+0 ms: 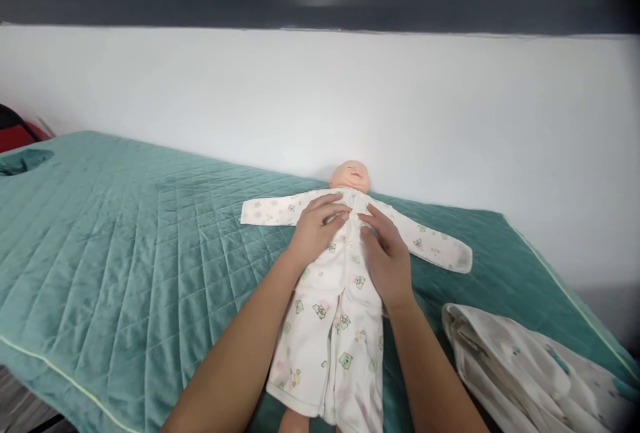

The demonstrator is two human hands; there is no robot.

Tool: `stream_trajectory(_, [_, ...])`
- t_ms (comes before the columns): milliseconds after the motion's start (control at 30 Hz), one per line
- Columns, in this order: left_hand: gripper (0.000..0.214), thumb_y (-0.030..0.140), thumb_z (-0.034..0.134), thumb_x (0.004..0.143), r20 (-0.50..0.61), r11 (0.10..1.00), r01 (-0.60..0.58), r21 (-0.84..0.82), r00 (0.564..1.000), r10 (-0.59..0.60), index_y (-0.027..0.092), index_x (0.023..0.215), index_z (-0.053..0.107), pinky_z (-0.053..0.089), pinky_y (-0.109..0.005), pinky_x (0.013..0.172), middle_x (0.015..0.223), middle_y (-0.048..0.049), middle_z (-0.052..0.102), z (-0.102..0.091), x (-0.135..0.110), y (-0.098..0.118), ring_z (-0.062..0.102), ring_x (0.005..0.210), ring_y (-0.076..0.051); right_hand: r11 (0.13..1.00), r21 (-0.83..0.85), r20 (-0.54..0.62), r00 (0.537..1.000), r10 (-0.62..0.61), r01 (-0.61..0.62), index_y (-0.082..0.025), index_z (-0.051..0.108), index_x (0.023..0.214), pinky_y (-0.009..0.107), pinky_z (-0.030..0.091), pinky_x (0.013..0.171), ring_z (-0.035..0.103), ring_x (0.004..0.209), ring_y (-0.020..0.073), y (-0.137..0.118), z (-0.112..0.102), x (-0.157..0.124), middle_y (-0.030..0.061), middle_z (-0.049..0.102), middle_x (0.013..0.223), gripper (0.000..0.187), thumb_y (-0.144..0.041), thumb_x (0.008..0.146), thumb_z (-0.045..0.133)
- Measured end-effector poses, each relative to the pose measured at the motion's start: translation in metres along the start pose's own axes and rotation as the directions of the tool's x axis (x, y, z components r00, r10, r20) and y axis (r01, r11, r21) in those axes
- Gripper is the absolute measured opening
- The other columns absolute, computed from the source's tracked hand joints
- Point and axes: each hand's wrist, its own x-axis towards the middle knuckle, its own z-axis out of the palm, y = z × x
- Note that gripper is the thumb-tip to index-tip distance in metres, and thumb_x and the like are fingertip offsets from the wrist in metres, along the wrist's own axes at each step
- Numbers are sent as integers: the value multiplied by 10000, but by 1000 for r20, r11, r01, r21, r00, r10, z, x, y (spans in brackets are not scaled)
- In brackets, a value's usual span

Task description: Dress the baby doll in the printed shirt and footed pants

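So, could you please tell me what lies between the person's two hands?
In the head view, the front of the doll's white patterned top lies between the left hand and the right hand.

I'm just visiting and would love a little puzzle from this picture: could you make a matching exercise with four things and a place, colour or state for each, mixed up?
Things:
1. Left hand
2. Quilted cover
3. Bundled cloth
4. Doll's head

Places, colours, states:
A. In the picture's lower right corner
B. Bare, close to the white wall
C. On the chest of the printed outfit
D. Green, stitched in diamonds

Pairs: 1-C, 2-D, 3-A, 4-B
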Motion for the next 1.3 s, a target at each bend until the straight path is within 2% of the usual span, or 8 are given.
stream_trajectory(167, [197, 311, 636, 931, 5, 1000, 9, -24, 1000, -8, 267, 1072, 767, 392, -388, 1204, 1387, -28, 640, 1, 1, -1, 526, 1349, -199, 1000, 1, 1, 1000, 0, 0, -269, 730, 1148, 483, 406, 1159, 484, 1390, 255, 1, -3, -10, 48, 544, 1489, 279, -374, 947, 568])
stream_trajectory(333, [185, 316, 646, 924, 4, 1000, 19, 21, 1000, -19, 284, 1054, 773, 404, -385, 1199, 1392, -14, 635, 2, 3, 2, 516, 1355, -206, 999, -39, 31, 999, 29, -28, -293, 725, 1183, 488, 409, 1162, 461, 1407, 254, -2, -5, -9, 29, 507, 1522, 296, -375, 948, 564])
stream_trajectory(533, [200, 299, 632, 929, 35, 999, 36, 2, 999, -36, 285, 1082, 761, 389, -379, 1206, 1411, -11, 621, -1, 4, 4, 491, 1379, -202, 997, -77, 62, 998, 12, -8, -309, 736, 1182, 505, 371, 1192, 444, 1415, 255, -3, -5, -5, 6, 517, 1513, 302, -375, 940, 567])
stream_trajectory(700, [157, 260, 661, 890, 88, 997, 80, -11, 993, -79, 281, 1022, 744, 360, -402, 1218, 1424, 8, 612, -5, 8, 10, 474, 1395, -207, 997, -75, 73, 997, 24, -19, -322, 742, 1171, 518, 358, 1191, 438, 1414, 261, -3, -5, -4, -7, 514, 1514, 291, -366, 942, 569])
stream_trajectory(900, [128, 197, 677, 832, 96, 996, 87, -17, 992, -85, 267, 932, 712, 341, -405, 1213, 1414, 15, 613, -4, 11, 11, 466, 1396, -205, 999, -31, 75, 996, 38, -36, -311, 727, 1143, 484, 449, 1088, 461, 1383, 269, -5, -4, -4, 11, 508, 1514, 257, -358, 932, 588])
stream_trajectory(1133, [126, 172, 668, 823, 84, 998, 60, -37, 995, -57, 254, 917, 690, 339, -414, 1202, 1386, -5, 628, -3, 10, 10, 480, 1379, -207, 999, -30, 75, 997, 15, -13, -315, 708, 1155, 459, 464, 1046, 468, 1372, 263, -3, -4, -4, 14, 512, 1508, 250, -343, 935, 592])
stream_trajectory(1300, [107, 177, 674, 836, 129, 989, 75, -124, 990, -59, 238, 923, 684, 315, -427, 1215, 1428, -31, 591, -6, 11, 8, 476, 1391, -210, 1000, -26, 71, 997, 13, -12, -312, 719, 1123, 451, 459, 1050, 465, 1376, 259, -3, -4, -4, 10, 522, 1499, 227, -332, 932, 599])
